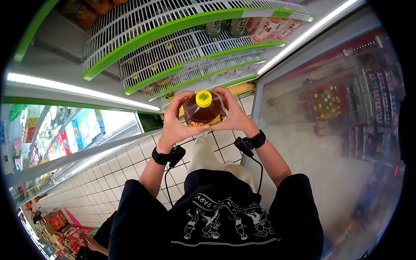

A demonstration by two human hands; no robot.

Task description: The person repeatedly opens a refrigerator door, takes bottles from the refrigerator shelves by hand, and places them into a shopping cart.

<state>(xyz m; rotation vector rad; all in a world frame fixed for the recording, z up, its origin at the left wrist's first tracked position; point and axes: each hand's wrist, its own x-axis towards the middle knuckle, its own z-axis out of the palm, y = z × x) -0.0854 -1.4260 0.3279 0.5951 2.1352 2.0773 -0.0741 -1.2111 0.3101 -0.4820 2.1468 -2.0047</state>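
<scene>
Between both my hands is a large clear bottle of dark reddish-brown liquid [203, 113], upright, with its yellow cap [203, 99] facing me. My left hand [177, 117] wraps round the bottle's left side, and my right hand [231, 113] wraps round its right side. The fingertips of both hands meet near the bottle's lower edge, over a partly visible yellow and red label. Black straps with small devices and cables sit on both wrists. Just beyond the bottle are the green-edged wire shelves [195, 65] of a cooler.
Cans [237, 27] and pink-white cartons [264, 29] stand on an upper shelf. A fogged glass door [303, 130] stands open at the right, with a crate of yellow-capped bottles seen through or reflected in it. Another person's hands [91, 244] show at lower left, above the tiled floor [117, 173].
</scene>
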